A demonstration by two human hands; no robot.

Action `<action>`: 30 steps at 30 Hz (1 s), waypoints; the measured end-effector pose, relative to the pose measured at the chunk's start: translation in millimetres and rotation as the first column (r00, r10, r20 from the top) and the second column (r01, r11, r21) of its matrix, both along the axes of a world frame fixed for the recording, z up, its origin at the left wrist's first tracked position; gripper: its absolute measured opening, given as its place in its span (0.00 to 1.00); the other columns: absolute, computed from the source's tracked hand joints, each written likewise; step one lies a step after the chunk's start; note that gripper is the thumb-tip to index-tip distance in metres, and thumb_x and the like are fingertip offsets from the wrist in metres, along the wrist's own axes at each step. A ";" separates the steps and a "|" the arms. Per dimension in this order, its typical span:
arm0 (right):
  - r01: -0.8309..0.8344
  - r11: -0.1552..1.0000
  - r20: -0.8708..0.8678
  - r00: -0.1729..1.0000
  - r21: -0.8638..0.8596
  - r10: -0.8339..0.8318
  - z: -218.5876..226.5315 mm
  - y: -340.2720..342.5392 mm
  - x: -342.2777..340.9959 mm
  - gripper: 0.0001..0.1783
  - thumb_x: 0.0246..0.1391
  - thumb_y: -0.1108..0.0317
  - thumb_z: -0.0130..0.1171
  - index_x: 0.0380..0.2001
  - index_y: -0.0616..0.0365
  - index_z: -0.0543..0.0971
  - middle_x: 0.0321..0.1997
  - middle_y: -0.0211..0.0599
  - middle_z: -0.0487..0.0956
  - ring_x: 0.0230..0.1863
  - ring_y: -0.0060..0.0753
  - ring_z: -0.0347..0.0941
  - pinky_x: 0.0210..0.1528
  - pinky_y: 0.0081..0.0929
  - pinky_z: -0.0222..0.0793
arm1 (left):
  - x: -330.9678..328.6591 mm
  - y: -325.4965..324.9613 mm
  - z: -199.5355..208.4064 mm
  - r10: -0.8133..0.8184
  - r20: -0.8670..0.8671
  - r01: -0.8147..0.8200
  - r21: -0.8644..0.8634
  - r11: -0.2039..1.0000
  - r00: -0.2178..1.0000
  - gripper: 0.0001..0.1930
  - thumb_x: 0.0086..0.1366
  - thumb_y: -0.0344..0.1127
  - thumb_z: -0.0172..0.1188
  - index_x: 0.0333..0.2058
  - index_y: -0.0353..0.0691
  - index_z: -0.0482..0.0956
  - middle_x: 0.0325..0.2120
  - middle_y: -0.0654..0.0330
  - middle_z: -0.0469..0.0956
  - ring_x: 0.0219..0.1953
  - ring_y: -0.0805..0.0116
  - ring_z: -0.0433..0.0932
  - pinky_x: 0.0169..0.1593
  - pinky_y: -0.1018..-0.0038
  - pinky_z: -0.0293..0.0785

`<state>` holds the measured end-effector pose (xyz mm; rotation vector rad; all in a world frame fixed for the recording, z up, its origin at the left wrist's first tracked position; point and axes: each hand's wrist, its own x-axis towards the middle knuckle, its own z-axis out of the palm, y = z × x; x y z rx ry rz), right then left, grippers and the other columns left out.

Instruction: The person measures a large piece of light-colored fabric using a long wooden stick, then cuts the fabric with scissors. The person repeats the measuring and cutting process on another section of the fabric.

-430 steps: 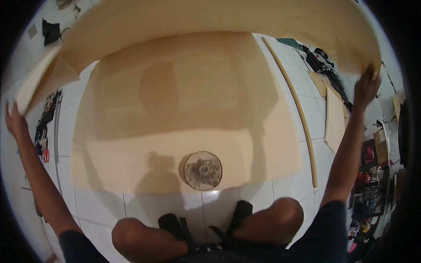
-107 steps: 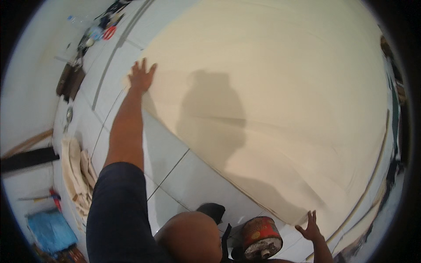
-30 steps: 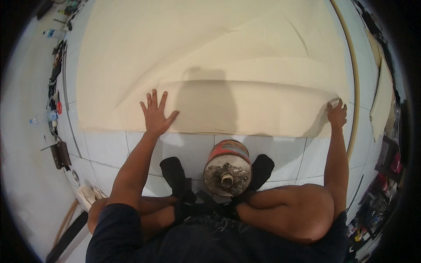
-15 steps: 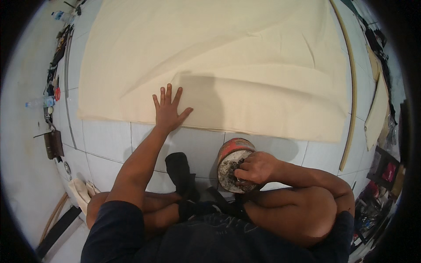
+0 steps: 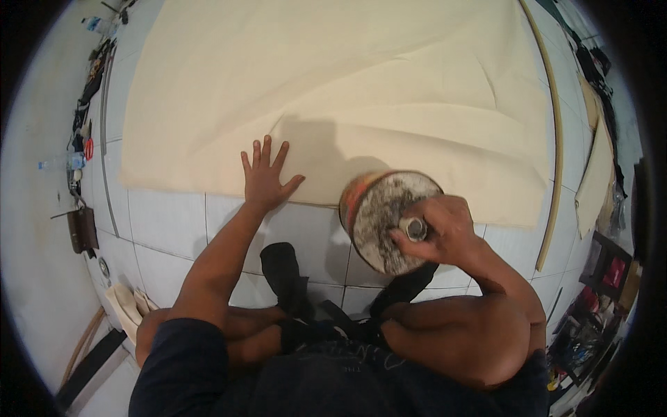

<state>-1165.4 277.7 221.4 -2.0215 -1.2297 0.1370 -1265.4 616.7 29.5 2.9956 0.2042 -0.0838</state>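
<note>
A large sheet of cream cloth [image 5: 333,62] lies spread over the tiled floor, with a few creases across it. My left hand [image 5: 267,182] rests flat on its near edge, fingers spread and thumb out to the right. My right hand [image 5: 450,229] grips the pale knob or neck on top of a round can [image 5: 381,233], which is raised off the floor and tilted. Red-orange shows on the can's side, and dark stains cover its whitish top. Part of the can overlaps the cloth's near edge from my view.
A long tan strip [image 5: 554,146] runs along the cloth's right side. Beyond it lie cardboard-like pieces [image 5: 596,184] and clutter. Along the left wall are a grey rod [image 5: 104,139], a plastic bottle [image 5: 62,162] and red-handled scissors [image 5: 89,148]. My feet [image 5: 281,271] are close in front.
My right hand has lifted the can up and forward from the floor beside my foot to the cloth's near edge. My left hand stays almost where it was.
</note>
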 end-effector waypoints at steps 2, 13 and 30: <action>0.057 0.998 0.061 0.996 0.021 -0.058 -4.0 10.7 13.3 0.16 0.42 0.59 0.73 0.27 0.54 0.76 0.15 0.36 0.73 0.17 0.42 0.72 0.19 0.36 0.66 | 3.3 -0.1 2.9 0.001 -0.012 -0.001 -0.001 1.000 1.000 0.45 0.59 0.68 0.56 0.69 0.51 0.59 0.71 0.44 0.48 0.73 0.38 0.43 0.69 0.36 0.34; 0.149 0.989 0.086 0.985 -0.007 -0.148 -65.2 51.1 69.2 0.16 0.43 0.57 0.71 0.24 0.52 0.75 0.17 0.36 0.73 0.19 0.40 0.73 0.21 0.37 0.68 | 6.1 -0.6 -1.4 -0.044 0.013 0.045 -0.084 0.995 0.999 0.48 0.55 0.62 0.64 0.69 0.46 0.59 0.70 0.37 0.48 0.72 0.33 0.44 0.68 0.34 0.32; 0.154 0.705 -0.311 0.818 -0.692 -0.484 70.6 28.6 -11.7 0.41 0.55 0.52 0.60 0.69 0.50 0.58 0.43 0.48 0.79 0.47 0.53 0.77 0.48 0.52 0.71 | 83.2 -63.5 273.0 0.034 -0.598 -0.361 -0.436 0.824 0.801 0.21 0.68 0.45 0.57 0.54 0.38 0.76 0.53 0.46 0.76 0.58 0.49 0.73 0.60 0.59 0.69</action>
